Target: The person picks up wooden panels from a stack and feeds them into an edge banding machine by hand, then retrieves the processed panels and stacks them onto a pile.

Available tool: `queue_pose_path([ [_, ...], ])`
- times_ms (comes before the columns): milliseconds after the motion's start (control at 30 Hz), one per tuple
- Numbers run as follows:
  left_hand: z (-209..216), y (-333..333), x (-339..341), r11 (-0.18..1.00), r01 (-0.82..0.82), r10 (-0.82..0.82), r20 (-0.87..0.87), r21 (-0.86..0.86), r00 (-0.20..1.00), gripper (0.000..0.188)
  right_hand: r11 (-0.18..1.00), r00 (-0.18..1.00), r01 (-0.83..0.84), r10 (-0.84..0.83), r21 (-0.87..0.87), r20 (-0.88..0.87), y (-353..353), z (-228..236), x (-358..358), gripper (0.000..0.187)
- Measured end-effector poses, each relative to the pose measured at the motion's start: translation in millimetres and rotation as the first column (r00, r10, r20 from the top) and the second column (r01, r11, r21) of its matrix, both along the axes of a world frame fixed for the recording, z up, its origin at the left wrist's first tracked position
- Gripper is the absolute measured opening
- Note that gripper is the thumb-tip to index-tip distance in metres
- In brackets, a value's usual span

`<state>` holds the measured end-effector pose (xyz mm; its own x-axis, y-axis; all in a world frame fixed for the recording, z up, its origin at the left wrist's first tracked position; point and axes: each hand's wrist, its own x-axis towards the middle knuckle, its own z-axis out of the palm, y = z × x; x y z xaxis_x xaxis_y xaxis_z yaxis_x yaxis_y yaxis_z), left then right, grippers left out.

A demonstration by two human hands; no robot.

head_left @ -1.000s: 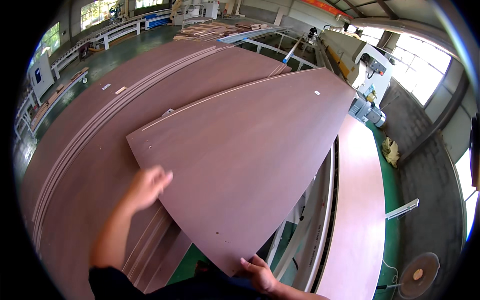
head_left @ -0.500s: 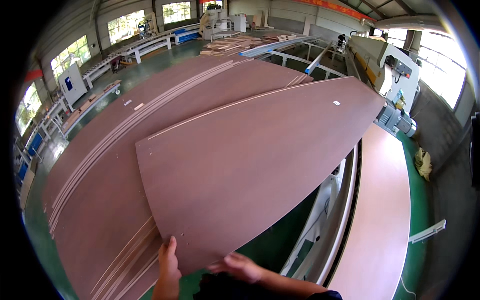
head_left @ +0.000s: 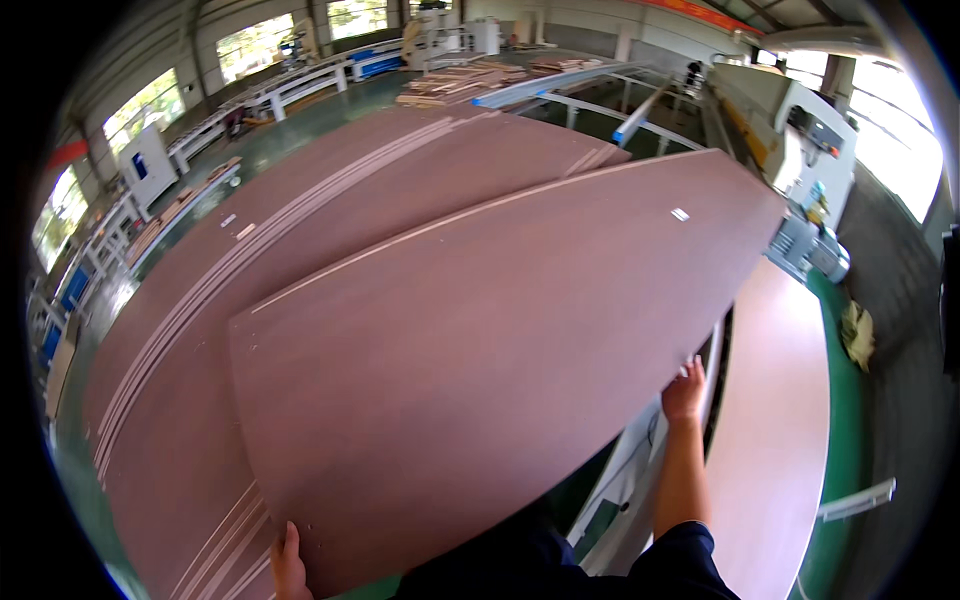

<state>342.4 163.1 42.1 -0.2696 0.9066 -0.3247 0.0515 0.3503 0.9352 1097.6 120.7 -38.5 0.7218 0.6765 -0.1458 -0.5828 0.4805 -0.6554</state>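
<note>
Factory hall with a green floor (head_left: 300, 130), tall windows (head_left: 250, 45) along the far wall and white-framed workbenches (head_left: 290, 90) at the back. Foreground: a broad stack of reddish-brown boards (head_left: 170, 400), its edges stepped so that thin pale lines show along the left side. On top of the stack lies the top sheet (head_left: 500, 350), a large reddish-brown panel turned at an angle to the boards beneath, with its right side overhanging the stack's edge and a small white tag near its far right corner. The left hand (head_left: 288, 565) grips the sheet's near corner at the lower edge of the view, thumb on the upper face, fingers hidden below. The right hand (head_left: 684, 390), arm stretched forward in a dark sleeve, is clamped on the sheet's right edge, fingertips curled over onto the top. Right of the sheet, a second board (head_left: 780, 440) lies flat on a lower bed beside a white rail (head_left: 640, 470). Beyond it stands a grey and white machine (head_left: 810, 150), with a motor unit (head_left: 820, 250) at its base.
</note>
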Motion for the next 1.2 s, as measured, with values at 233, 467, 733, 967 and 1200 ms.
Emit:
queue_pose_path([
  [233, 15, -13, 42, 0.980, -0.199, 0.174, -0.488, 0.001, 0.855, 0.062, 0.924, 0.988, 0.154, -0.137, -0.350, 0.072, 49, 36, 89, 0.063],
  [467, 26, -13, 60, 0.934, -0.356, 0.218, -0.741, -0.030, 0.635, 0.065, 0.945, 0.991, 0.131, -0.115, -0.301, 0.068, 34, 37, 86, 0.054],
  [733, 23, -26, 15, 0.897, -0.425, 0.210, -0.732, -0.119, 0.648, 0.068, 0.921, 0.986, 0.125, -0.074, -0.368, 0.150, 27, 41, 57, 0.057],
  [967, 20, -45, -28, 0.917, -0.391, 0.269, -0.607, -0.075, 0.748, 0.065, 0.904, 0.994, 0.092, -0.055, -0.418, 0.098, 42, 59, 0, 0.058],
  [1200, 12, -78, -73, 0.901, -0.433, 0.332, -0.590, -0.034, 0.736, 0.066, 0.925, 0.997, -0.001, 0.032, -0.381, 0.075, 57, 55, -43, 0.053],
])
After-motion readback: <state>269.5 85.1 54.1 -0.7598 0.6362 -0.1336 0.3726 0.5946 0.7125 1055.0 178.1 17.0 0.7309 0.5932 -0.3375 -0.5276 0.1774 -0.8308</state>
